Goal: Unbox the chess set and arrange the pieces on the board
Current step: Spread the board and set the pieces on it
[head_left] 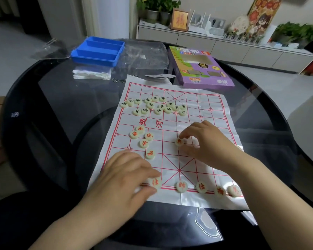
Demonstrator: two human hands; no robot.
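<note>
Left hand (pixel 126 175), fingers curled, pinches a red-lettered xiangqi piece (pixel 154 183) on the paper board's (pixel 170 159) near edge line; the row's last piece (pixel 234 190), to its right, is blurred. Beyond, the right hand (pixel 206 141) pinches a second red piece (pixel 179 142), its palm hiding squares beneath. Farther off: "楚河" in red, clustered black-lettered pieces (pixel 152 105), and a purple box (pixel 197 69) marked "XCPAI".
</note>
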